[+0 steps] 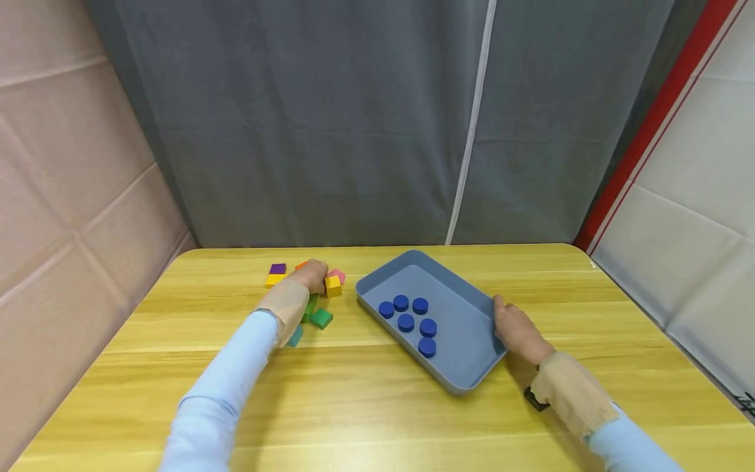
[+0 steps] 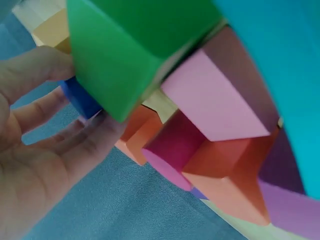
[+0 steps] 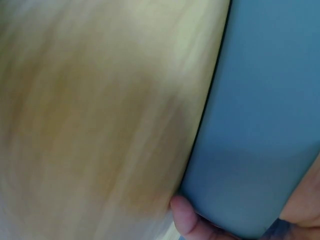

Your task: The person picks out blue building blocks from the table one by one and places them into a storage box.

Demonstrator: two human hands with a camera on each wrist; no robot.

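Among the colored blocks on the left, my left hand (image 1: 311, 275) reaches down. It pinches a small blue block (image 2: 82, 97) between thumb and fingers, right beside a large green block (image 2: 120, 60); part of the blue block is hidden. Around it lie a pink block (image 2: 217, 95), a magenta cylinder (image 2: 172, 150) and an orange block (image 2: 230, 185). My right hand (image 1: 519, 328) grips the right end wall of a grey-blue tray (image 1: 472, 288), which sits at an angle on the table. Several blue discs (image 1: 406, 322) lie in the tray's left half.
A yellow block (image 1: 333, 286), a green block (image 1: 321, 318), a teal block (image 1: 295, 337) and a purple block (image 1: 278, 268) surround the left hand on the wooden table (image 1: 354, 419). Behind the table hangs a grey curtain (image 1: 324, 131); pale wall panels stand at both sides.
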